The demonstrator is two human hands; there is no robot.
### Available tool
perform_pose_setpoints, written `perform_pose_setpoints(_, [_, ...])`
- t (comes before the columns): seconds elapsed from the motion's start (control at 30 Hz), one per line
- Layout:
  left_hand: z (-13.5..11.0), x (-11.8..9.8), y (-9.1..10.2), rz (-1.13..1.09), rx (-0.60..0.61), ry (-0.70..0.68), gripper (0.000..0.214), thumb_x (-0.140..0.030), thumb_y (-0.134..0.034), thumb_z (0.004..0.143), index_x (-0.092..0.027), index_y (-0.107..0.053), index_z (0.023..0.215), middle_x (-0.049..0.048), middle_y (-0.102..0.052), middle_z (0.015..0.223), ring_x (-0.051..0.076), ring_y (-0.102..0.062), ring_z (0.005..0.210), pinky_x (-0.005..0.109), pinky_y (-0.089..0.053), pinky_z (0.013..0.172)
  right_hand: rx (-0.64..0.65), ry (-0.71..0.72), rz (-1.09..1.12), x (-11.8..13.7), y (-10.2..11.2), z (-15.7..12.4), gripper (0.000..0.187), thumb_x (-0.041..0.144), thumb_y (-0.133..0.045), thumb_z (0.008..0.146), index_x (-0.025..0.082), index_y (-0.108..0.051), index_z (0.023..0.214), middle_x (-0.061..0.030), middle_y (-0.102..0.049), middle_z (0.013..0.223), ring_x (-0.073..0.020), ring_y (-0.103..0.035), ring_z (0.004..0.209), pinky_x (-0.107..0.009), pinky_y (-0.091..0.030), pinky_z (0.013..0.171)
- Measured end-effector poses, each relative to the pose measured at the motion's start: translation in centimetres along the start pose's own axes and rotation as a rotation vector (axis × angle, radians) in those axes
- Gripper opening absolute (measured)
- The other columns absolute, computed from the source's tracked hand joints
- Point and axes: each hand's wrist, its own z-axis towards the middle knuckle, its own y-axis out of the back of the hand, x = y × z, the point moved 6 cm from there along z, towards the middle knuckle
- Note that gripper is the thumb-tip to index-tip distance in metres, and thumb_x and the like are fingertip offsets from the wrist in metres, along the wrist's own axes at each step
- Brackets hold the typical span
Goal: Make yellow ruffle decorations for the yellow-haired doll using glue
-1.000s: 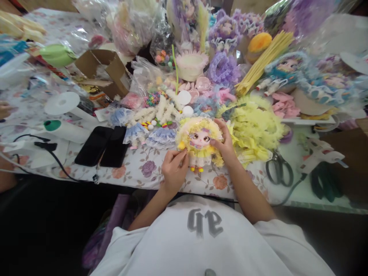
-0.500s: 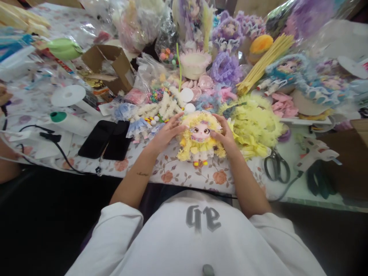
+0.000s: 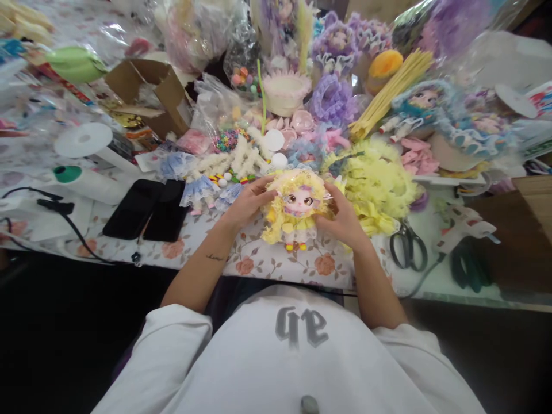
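Observation:
Between my two hands, a small doll (image 3: 301, 201) with curly yellow hair, a yellow dress with a white lace hem and yellow-red shoes faces me upright at the front of the table. My left hand (image 3: 254, 201) grips the hair at its left side, thumb toward the face. At its right side my right hand (image 3: 342, 215) is closed on the doll, fingers behind the hair and thumb near the dress. Yellow ruffled fabric (image 3: 377, 184) lies just beyond my right hand. Small dolls in blue dresses (image 3: 198, 192) lie beyond my left.
Two black phones (image 3: 133, 208) lie at left, beside a thread cone (image 3: 88, 183). Black-handled scissors (image 3: 407, 248) and a glue gun (image 3: 466, 230) are at right. A cardboard box (image 3: 153, 95), a cream pot (image 3: 287, 92) and yellow sticks (image 3: 390, 95) crowd the back.
My right hand has shifted its hold lower along the doll's side, its thumb moving from the face down toward the dress. The view has shifted slightly.

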Motion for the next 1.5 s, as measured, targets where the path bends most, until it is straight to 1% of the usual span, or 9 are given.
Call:
perform_pose_setpoints(0.2, [0.0, 0.5, 0.2, 0.000, -0.007, -0.016, 0.051, -0.046, -0.085, 0.068, -0.021, -0.072, 0.110, 0.0068, -0.077, 0.096, 0.023, -0.073, 0.083, 0.034, -0.059, 0.073, 0.045, 0.036, -0.025, 0.9, 0.4, 0.7, 0.071, 0.031, -0.072, 0.079, 0.027, -0.048, 0.147, -0.0081, -0.058, 0.144, -0.0352, -0.058, 0.129, -0.058, -0.048, 0.109])
perform_pose_setpoints(0.3, [0.1, 0.9, 0.7, 0.006, -0.071, -0.027, 0.050, -0.045, -0.085, 0.069, -0.021, -0.071, 0.111, 0.0059, -0.075, 0.090, 0.021, -0.071, 0.079, 0.032, -0.058, 0.071, -0.133, 0.134, -0.171, 2.9, 1.1, -0.8, 0.071, 0.043, -0.074, 0.083, 0.029, -0.047, 0.146, -0.0096, -0.052, 0.150, -0.0356, -0.047, 0.139, -0.058, -0.042, 0.113])
perform_pose_setpoints(0.37, [0.1, 1.1, 1.1, 0.001, -0.126, -0.032, 0.051, -0.044, -0.086, 0.067, -0.021, -0.072, 0.110, 0.0044, -0.074, 0.086, 0.019, -0.069, 0.075, 0.030, -0.056, 0.067, -0.233, 0.236, -0.336, 4.6, 0.9, -2.3, 0.050, 0.043, -0.072, 0.086, 0.030, -0.058, 0.133, -0.0109, -0.063, 0.135, -0.0338, -0.056, 0.127, -0.056, -0.045, 0.107])
perform_pose_setpoints(0.47, [0.1, 1.0, 1.1, -0.020, -0.164, -0.033, 0.055, -0.042, -0.088, 0.063, -0.021, -0.072, 0.111, 0.0027, -0.074, 0.085, 0.017, -0.069, 0.075, 0.027, -0.054, 0.067, -0.061, 0.475, -0.582, 6.6, -2.2, -4.0, 0.017, 0.032, -0.061, 0.095, 0.030, -0.068, 0.110, -0.0071, -0.072, 0.102, -0.0258, -0.064, 0.097, -0.045, -0.049, 0.088])
perform_pose_setpoints(0.6, [-0.1, 0.6, 0.9, -0.015, -0.172, -0.055, 0.052, -0.041, -0.086, 0.066, -0.020, -0.072, 0.112, 0.0026, -0.074, 0.086, 0.018, -0.070, 0.077, 0.029, -0.056, 0.071, 0.033, 0.665, -0.805, 7.0, -5.3, -4.5, 0.016, 0.022, -0.055, 0.099, 0.023, -0.069, 0.107, -0.0066, -0.071, 0.098, -0.0220, -0.059, 0.090, -0.038, -0.044, 0.080])
perform_pose_setpoints(0.87, [-0.3, 0.1, 0.4, 0.032, -0.154, -0.178, 0.049, -0.043, -0.084, 0.070, -0.021, -0.072, 0.112, 0.0078, -0.075, 0.109, 0.024, -0.071, 0.098, 0.035, -0.057, 0.084, -0.097, 0.587, -0.816, 7.3, -5.8, -4.1, 0.017, 0.023, -0.055, 0.099, 0.020, -0.069, 0.089, -0.0084, -0.061, 0.086, -0.0230, -0.050, 0.082, -0.037, -0.038, 0.077])
perform_pose_setpoints(1.2, [-0.5, -0.1, 0.3, 0.035, -0.161, -0.255, 0.046, -0.045, -0.084, 0.071, -0.023, -0.075, 0.110, 0.0068, -0.076, 0.111, 0.026, -0.070, 0.108, 0.036, -0.056, 0.092, -0.218, 0.405, -0.792, 6.5, -5.5, -4.5, 0.031, 0.035, -0.059, 0.097, 0.020, -0.066, 0.071, -0.0092, -0.055, 0.082, -0.0235, -0.046, 0.079, -0.038, -0.039, 0.073])
perform_pose_setpoints(1.37, [-0.5, 0.3, 0.5, -0.012, -0.185, -0.215, 0.050, -0.048, -0.086, 0.069, -0.023, -0.073, 0.110, 0.0064, -0.076, 0.104, 0.025, -0.072, 0.100, 0.036, -0.058, 0.084, -0.230, 0.383, -0.732, 6.1, -5.5, -5.0, 0.022, 0.039, -0.058, 0.097, 0.022, -0.070, 0.090, -0.0084, -0.058, 0.079, -0.0240, -0.050, 0.076, -0.039, -0.040, 0.071])
perform_pose_setpoints(1.5, [-0.5, 0.5, 1.2, -0.009, -0.271, -0.230, 0.055, -0.055, -0.087, 0.063, -0.021, -0.073, 0.103, 0.0043, -0.074, 0.088, 0.024, -0.072, 0.088, 0.034, -0.057, 0.077, -0.511, 0.312, -0.517, 4.8, -2.0, -6.1, 0.017, 0.039, -0.062, 0.095, 0.024, -0.067, 0.099, -0.0083, -0.064, 0.085, -0.0244, -0.058, 0.082, -0.042, -0.046, 0.078])
